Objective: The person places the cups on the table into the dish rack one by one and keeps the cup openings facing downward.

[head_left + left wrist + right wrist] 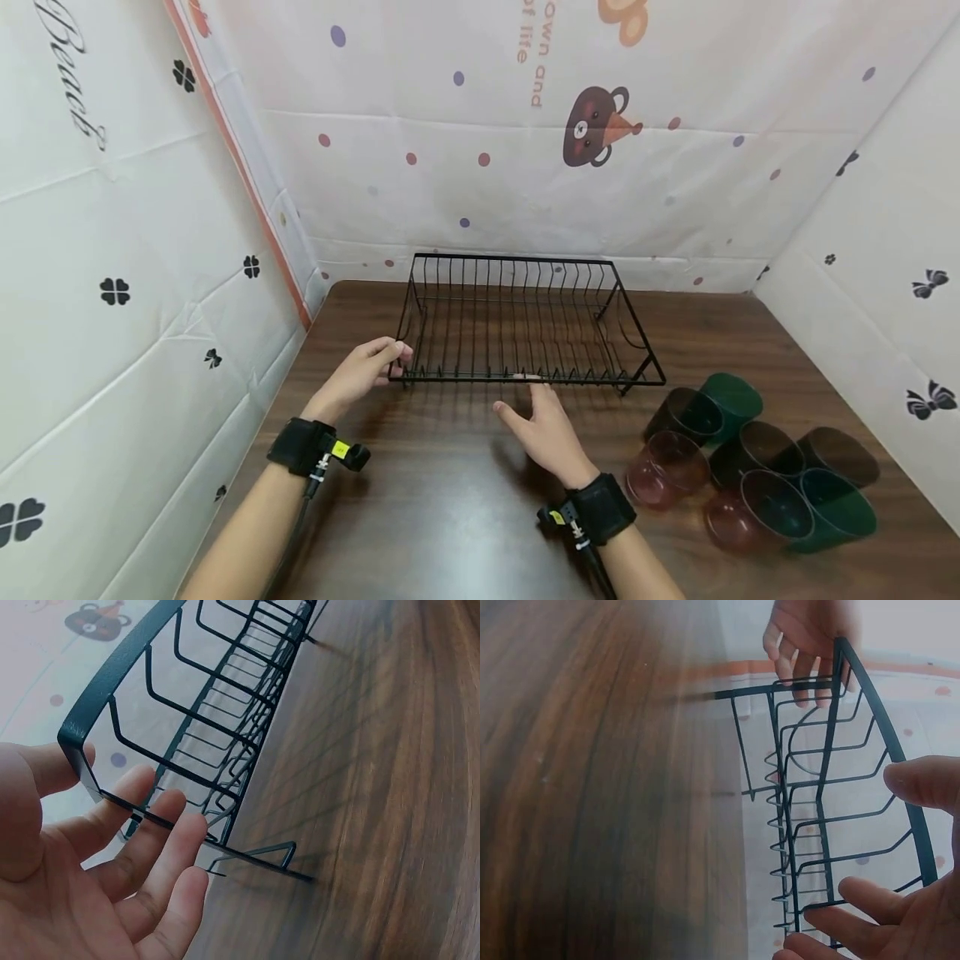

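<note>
From the head view I see a black wire dish rack [525, 321] standing upright on the dark wooden table [442, 500], toward the table's far edge and close to the printed backdrop sheet [525, 167]. All positions below are given relative to this rack.

Left hand [363, 375]: at the rack's near-left corner. In the left wrist view the fingers [161, 847] are extended and only loosely bent, lying against the lower wire of the rack [217, 742] at that corner, with the thumb up near the top rail. I read this hand as released, touching the frame rather than clasping it.

Right hand [547, 429]: in front of the rack's near long rail, about midway along it. Its palm faces down over the table and its fingertips reach the bottom rail. In the right wrist view the fingers [870, 900] are spread and relaxed beside the wires of the rack [817, 802], and the thumb sits near the top rail. This hand is also released, with nothing clasped. The left hand [810, 637] is visible at the far corner in that view.

A cluster of translucent tumblers [757, 467], green, red and brown, lies on the table to the front-right of the rack, apart from it.
</note>
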`<state>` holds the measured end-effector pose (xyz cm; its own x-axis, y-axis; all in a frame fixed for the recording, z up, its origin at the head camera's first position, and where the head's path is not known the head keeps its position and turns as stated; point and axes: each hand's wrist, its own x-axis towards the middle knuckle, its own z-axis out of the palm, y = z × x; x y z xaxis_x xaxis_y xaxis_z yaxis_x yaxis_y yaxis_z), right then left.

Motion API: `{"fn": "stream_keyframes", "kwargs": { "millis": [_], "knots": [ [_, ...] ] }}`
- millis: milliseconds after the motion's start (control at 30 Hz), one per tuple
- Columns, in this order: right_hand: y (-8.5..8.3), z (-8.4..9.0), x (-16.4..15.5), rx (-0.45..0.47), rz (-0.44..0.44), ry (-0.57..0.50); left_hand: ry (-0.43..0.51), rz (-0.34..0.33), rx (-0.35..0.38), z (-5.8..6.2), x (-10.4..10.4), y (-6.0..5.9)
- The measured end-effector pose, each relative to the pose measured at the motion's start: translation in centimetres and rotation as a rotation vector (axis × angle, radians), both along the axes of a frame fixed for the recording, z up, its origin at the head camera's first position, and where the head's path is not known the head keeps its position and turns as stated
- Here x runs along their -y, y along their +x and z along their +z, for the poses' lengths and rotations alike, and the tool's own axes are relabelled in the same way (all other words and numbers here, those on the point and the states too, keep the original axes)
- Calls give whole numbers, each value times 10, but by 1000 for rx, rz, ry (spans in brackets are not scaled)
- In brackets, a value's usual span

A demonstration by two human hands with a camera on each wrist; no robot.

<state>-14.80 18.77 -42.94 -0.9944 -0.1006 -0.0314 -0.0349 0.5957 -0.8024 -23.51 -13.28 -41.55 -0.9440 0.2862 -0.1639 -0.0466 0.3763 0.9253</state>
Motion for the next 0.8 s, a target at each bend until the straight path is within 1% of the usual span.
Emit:
{"fn": "stream_keyframes", "kwargs": {
  "millis": [233,500,667,800],
  "knots": [
    [-2,-2,2,-3,8,1,-5,-19,-6,2,3,-3],
    [-2,-3,2,-19,14,17,-13,-10,-21,3,2,-1],
    [-1,-3,2,-10,10,16,-63,17,-42,2,2,-1],
    [3,0,1,-12,14,30,-151,55,-98,6,3,2]
  ]
}}
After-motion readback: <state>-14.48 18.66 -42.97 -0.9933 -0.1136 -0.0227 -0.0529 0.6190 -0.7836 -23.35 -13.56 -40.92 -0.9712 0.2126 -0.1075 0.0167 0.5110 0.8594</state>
